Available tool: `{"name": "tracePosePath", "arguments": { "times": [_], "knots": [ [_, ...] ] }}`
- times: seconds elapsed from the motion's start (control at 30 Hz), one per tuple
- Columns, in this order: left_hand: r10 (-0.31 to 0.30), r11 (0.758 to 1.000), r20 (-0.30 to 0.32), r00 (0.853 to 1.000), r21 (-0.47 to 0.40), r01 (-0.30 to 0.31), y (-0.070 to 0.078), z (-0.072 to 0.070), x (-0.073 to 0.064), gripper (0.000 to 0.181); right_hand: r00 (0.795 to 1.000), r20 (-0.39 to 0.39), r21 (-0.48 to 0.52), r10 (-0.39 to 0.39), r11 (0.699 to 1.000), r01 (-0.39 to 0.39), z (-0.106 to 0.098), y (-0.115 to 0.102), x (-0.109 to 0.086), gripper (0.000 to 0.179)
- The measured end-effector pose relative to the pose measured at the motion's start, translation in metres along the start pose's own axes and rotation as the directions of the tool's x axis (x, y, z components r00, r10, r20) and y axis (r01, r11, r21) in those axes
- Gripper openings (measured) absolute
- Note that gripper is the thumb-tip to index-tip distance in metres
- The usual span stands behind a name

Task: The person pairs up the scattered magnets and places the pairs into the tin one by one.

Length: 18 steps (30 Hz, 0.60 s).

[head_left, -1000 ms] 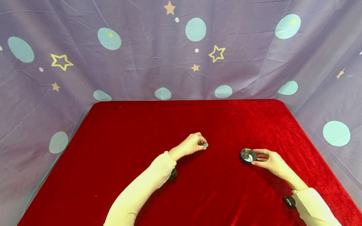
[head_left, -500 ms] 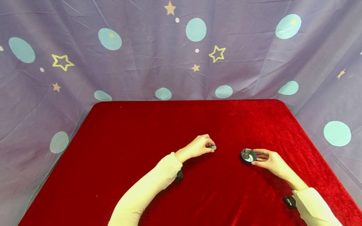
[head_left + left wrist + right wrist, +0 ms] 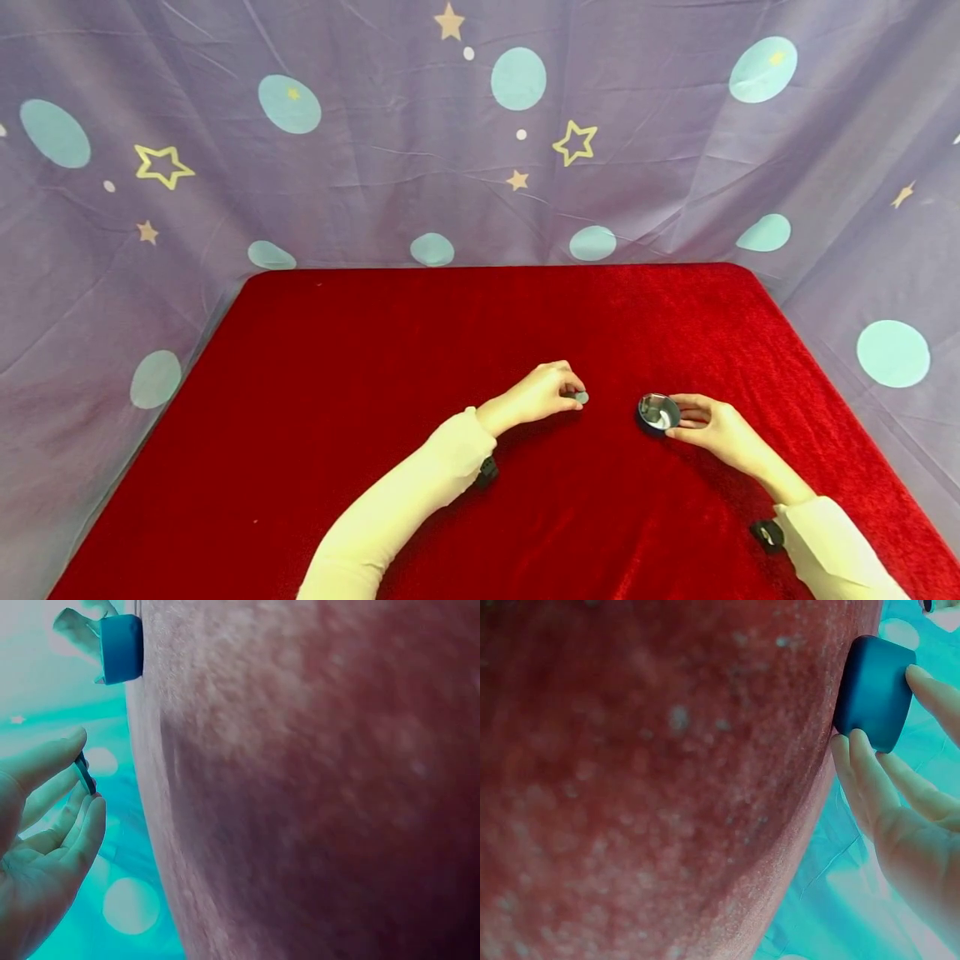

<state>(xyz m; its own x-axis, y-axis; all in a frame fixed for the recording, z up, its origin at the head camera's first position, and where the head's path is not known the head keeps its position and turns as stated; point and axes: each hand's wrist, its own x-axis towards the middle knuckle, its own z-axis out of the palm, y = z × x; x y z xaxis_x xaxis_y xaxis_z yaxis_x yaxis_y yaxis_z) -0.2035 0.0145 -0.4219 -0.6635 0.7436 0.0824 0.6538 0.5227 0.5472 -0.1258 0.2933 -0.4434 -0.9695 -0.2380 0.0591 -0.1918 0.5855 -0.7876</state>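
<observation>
My left hand [image 3: 538, 392] pinches a small round grey disc [image 3: 582, 398] between thumb and fingertips, close over the cloth. Seen edge-on in the left wrist view, the disc [image 3: 85, 774] is thin and dark. To its right, a small round dark bowl [image 3: 647, 428] with a shiny inside stands mouth up on the cloth. My right hand [image 3: 722, 429] grips the bowl's right side, thumb on the near side and fingers on the far side. The right wrist view shows the smooth outer wall of the bowl [image 3: 877, 694] between these fingertips. A short gap separates disc and bowl.
Red velvety cloth [image 3: 390, 350] covers the table. A purple curtain [image 3: 360, 167] with stars and pale blue spots hangs behind it and along both sides. Each wrist carries a small black camera, the left wrist camera [image 3: 486, 472] and the right wrist camera [image 3: 767, 536].
My left hand has moved to the right and slightly nearer with the disc, closing in on the bowl. The right hand and the bowl have stayed in place.
</observation>
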Motion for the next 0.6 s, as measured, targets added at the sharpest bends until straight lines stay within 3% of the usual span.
{"name": "tracePosePath", "arguments": {
  "times": [0.6],
  "knots": [
    [0.049, 0.993, 0.007, 0.999, 0.110, -0.049, 0.034, 0.014, 0.027, 0.023, 1.000, 0.021, 0.001, 0.005, 1.000, -0.005, 0.001, 0.001, 0.001, 0.045]
  ]
}}
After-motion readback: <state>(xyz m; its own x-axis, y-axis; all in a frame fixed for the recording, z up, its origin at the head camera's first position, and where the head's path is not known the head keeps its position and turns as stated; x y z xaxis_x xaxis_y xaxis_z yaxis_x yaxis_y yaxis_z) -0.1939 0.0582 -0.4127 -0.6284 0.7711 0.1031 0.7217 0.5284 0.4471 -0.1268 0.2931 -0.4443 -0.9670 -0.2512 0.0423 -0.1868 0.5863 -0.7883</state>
